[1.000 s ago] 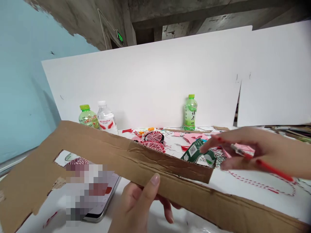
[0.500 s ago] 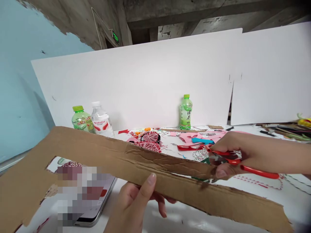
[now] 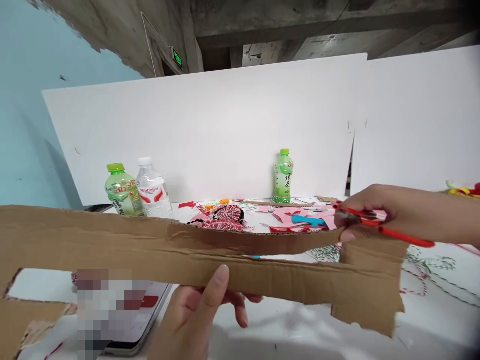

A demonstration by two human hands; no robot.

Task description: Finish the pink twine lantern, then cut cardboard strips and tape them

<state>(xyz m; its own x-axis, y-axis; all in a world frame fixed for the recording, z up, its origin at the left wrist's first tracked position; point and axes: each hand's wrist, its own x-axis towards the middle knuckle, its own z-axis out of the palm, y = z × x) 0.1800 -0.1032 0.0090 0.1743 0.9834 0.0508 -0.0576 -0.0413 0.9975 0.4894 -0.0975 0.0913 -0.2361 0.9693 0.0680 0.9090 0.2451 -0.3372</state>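
Note:
A long brown cardboard piece (image 3: 292,285) stretches across the front, with a rectangular hole at its left. My left hand (image 3: 204,305) grips its lower edge, thumb in front and fingers behind. A partly separated strip (image 3: 262,242) runs along the upper side, a gap showing beneath it. My right hand (image 3: 369,212) holds red-handled pliers or cutters (image 3: 407,237) and pinches the strip's right end between thumb and fingers. The tool's jaws are partly hidden by the hand.
Behind the cardboard lie a red-and-white yarn coil (image 3: 228,215), pink scraps (image 3: 285,215), a blue piece (image 3: 309,221) and loose twine (image 3: 442,265). A green bottle (image 3: 283,177) and two bottles at left stand before a white panel (image 3: 225,125). A phone (image 3: 150,320) lies under the cardboard.
The strip's right end has been raised, and my right hand is higher and slightly right with it. The cardboard has shifted left and turned more level, showing more of its right end.

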